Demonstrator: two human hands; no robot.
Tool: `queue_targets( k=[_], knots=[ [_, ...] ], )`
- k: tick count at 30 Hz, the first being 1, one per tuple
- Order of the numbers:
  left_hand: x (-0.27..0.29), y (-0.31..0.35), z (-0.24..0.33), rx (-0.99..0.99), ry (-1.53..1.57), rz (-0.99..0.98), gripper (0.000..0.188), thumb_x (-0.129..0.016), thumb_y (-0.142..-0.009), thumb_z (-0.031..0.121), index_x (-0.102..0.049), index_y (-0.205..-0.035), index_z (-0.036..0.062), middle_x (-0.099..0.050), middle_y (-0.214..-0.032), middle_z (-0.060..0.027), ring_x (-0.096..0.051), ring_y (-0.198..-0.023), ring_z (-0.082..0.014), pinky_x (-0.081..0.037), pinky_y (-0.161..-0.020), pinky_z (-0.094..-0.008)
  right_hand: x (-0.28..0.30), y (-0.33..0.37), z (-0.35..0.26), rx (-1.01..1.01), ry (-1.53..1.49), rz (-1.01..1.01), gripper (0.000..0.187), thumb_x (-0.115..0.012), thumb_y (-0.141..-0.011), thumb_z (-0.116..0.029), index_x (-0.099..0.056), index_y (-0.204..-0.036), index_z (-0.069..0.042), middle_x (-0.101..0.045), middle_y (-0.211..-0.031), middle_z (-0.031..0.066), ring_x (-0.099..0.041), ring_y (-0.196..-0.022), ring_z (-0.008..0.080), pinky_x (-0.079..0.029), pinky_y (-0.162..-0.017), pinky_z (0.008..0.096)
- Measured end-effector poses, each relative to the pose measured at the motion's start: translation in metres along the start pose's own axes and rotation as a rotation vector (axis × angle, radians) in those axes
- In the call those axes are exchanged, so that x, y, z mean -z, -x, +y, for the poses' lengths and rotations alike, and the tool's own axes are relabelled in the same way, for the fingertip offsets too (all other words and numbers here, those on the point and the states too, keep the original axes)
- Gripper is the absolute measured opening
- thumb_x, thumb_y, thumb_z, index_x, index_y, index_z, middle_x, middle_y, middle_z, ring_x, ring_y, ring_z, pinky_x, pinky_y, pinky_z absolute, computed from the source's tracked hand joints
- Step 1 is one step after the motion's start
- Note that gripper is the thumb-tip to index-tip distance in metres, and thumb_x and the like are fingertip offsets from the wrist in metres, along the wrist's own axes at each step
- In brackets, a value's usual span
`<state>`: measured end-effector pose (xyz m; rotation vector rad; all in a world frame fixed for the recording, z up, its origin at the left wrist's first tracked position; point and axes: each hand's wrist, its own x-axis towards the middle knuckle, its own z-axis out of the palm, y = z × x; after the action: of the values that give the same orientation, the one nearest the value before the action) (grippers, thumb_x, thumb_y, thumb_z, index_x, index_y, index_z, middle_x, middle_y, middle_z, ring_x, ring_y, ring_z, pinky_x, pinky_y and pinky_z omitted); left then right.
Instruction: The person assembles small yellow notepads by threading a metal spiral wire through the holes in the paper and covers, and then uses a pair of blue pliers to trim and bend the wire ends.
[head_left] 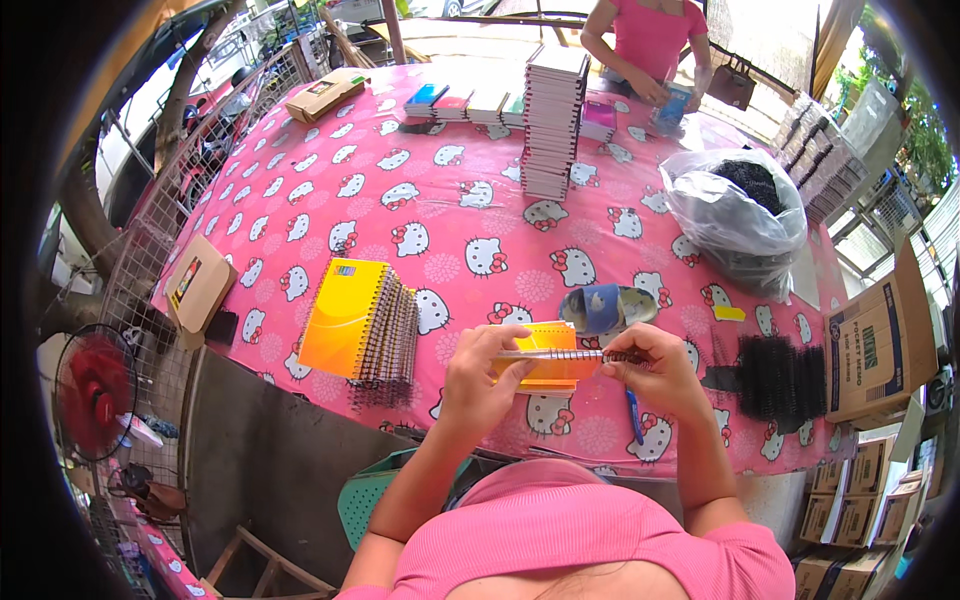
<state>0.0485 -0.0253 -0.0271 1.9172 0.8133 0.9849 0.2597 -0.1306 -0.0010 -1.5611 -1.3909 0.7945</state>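
Note:
My left hand point(478, 375) grips a thin notebook point(540, 354), held edge-up with its row of binding holes facing up. At the notebook's right end, the fingers of my right hand point(650, 368) pinch a dark spiral binding coil point(622, 355), part of which runs along the edge. Beneath lies a small pile of orange-yellow notebooks point(548, 387). Just beyond my right hand sits a blue slipper point(598, 308). Close to that hand, nearer me, rests a blue slim tool point(634, 415), its kind unclear. Left of my left hand stands a stack of yellow spiral notebooks point(345, 312).
Black coils point(782, 380) lie at right beside a cardboard box point(868, 345). A plastic bag of coils point(735, 215) stands farther back. A tall notebook stack point(553, 125) rises mid-table. Across the table point(340, 215), a person in pink point(655, 45) handles something. A red fan point(97, 392) is at left.

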Motion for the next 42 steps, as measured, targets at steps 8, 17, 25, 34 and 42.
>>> queue_targets(
  k=[8,17,25,34,42],
  knots=[
    [-0.015,-0.005,-0.038,-0.155,-0.184,0.075,0.021,-0.075,-0.072,0.006,-0.067,-0.091,0.0068,-0.06,-0.089,-0.0082,-0.058,-0.088,-0.0214,-0.049,-0.074,-0.032,-0.021,-0.021,0.021,0.128,0.445,0.025,0.018,-0.066,-0.08,-0.013,-0.065,-0.096,-0.006,-0.06,-0.086,0.0119,-0.06,-0.082,0.0292,-0.046,-0.07,0.0393],
    [-0.03,0.008,-0.054,-0.041,0.074,0.189,0.022,-0.077,-0.073,0.005,-0.064,-0.09,0.0026,-0.058,-0.091,-0.0071,-0.057,-0.087,-0.0172,-0.047,-0.075,-0.0296,-0.039,-0.038,0.017,0.404,0.67,0.084,0.02,-0.067,-0.076,-0.017,-0.06,-0.091,-0.006,-0.055,-0.087,0.0069,-0.054,-0.087,0.0253,-0.039,-0.077,0.0383],
    [-0.03,0.008,-0.054,-0.032,0.141,0.169,0.02,-0.076,-0.074,0.005,-0.063,-0.088,0.0022,-0.057,-0.091,-0.0068,-0.057,-0.086,-0.0158,-0.046,-0.077,-0.0284,-0.045,-0.038,0.005,0.32,0.606,0.113,0.018,-0.066,-0.077,-0.014,-0.058,-0.091,-0.008,-0.054,-0.087,0.0073,-0.053,-0.086,0.0255,-0.037,-0.075,0.0384],
    [-0.03,0.007,-0.055,-0.09,0.13,0.138,0.022,-0.077,-0.073,0.004,-0.062,-0.09,0.0026,-0.057,-0.092,-0.0077,-0.056,-0.089,-0.0164,-0.047,-0.078,-0.0287,-0.038,-0.036,0.009,0.267,0.603,-0.074,0.018,-0.062,-0.082,-0.018,-0.061,-0.094,-0.005,-0.061,-0.089,0.0115,-0.058,-0.085,0.0293,-0.044,-0.075,0.04],
    [-0.031,0.005,-0.058,-0.05,0.106,0.123,0.027,-0.08,-0.069,0.006,-0.06,-0.087,0.0043,-0.057,-0.092,-0.0077,-0.058,-0.085,-0.0179,-0.048,-0.075,-0.0304,-0.029,-0.046,-0.025,0.089,0.826,-0.503,0.032,-0.067,-0.075,-0.03,-0.062,-0.088,-0.001,-0.066,-0.093,0.0144,-0.063,-0.087,0.0311,-0.05,-0.073,0.0411]
  ],
)
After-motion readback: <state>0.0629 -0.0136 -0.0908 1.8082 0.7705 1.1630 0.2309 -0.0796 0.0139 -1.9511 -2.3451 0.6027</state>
